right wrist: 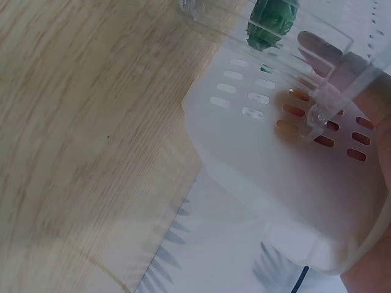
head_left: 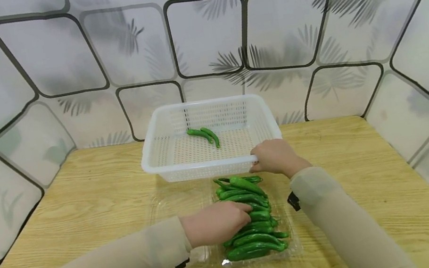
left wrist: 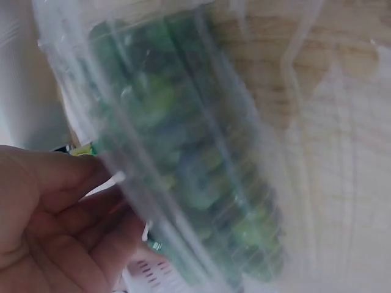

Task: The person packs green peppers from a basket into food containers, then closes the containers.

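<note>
A clear plastic clamshell box [head_left: 181, 204] lies unfolded at the table's front. Several green chili peppers [head_left: 256, 248] are stacked in its right half. My left hand [head_left: 217, 222] reaches over these peppers, its index fingertip against one in the middle. In the left wrist view, clear plastic hides the hand's fingertips, and I cannot tell whether they pinch a pepper. My right hand [head_left: 274, 157] grips the front right rim of a white slotted basket [head_left: 211, 162]. Through the basket's slots, fingers [right wrist: 324, 140] show in the right wrist view. Two green peppers [head_left: 203, 135] lie inside the basket.
The basket stands on the wooden table [head_left: 90, 189] close to the patterned wall covering [head_left: 205, 35], which wraps the back and both sides. Just in front of the basket is the clamshell box, with peppers almost reaching the basket's front wall.
</note>
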Demonstrator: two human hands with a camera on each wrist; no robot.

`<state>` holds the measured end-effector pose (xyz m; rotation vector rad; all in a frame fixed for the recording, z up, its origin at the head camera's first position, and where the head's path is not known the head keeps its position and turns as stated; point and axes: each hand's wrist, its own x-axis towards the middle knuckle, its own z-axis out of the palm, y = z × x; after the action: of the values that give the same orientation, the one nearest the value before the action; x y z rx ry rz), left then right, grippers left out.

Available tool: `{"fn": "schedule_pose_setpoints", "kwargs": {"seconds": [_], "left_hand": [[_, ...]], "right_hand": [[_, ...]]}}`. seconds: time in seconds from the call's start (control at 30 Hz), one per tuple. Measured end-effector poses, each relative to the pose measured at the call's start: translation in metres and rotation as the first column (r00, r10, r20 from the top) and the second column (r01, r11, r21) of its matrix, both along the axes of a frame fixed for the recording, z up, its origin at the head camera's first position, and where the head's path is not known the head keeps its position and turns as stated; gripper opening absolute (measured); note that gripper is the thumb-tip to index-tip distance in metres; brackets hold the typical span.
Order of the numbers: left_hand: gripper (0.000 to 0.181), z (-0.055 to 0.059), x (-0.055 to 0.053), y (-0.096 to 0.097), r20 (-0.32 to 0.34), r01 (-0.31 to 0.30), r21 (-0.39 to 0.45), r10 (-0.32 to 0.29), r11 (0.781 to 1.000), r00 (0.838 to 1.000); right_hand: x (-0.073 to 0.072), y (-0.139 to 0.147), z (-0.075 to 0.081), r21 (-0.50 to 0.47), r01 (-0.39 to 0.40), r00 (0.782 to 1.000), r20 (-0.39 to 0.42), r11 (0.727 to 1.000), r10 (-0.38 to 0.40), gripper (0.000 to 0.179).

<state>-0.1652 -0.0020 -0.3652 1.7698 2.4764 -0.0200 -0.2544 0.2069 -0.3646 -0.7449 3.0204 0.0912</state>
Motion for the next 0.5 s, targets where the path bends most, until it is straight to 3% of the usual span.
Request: {"fn": "schedule_pose_setpoints", "kwargs": {"seconds": [0.13,0.27,0.4,0.5], "left_hand": [[0.019,0.012,-0.005,-0.004,0.036,-0.03,0.147,0.025,0.989,0.999],[0.021,0.026,-0.014,-0.008,0.046,-0.07,0.316,0.059,0.946,0.997],[0.019,0.031,-0.027,-0.011,-0.037,-0.115,0.363,0.137,0.925,0.99],[0.018,0.031,-0.038,-0.015,-0.118,-0.166,0.36,0.221,0.918,0.968]], "right_hand": [[0.001,-0.001,0.002,-0.008,-0.002,1.0,-0.003,1.0,0.002,0.027],[0.002,-0.001,0.002,-0.008,0.005,1.0,-0.011,1.0,-0.005,0.027],[0.001,0.0,0.002,0.0,0.001,1.0,-0.011,1.0,-0.001,0.028],[0.0,0.0,0.001,0.0,-0.003,1.0,-0.002,1.0,0.003,0.028]]}}
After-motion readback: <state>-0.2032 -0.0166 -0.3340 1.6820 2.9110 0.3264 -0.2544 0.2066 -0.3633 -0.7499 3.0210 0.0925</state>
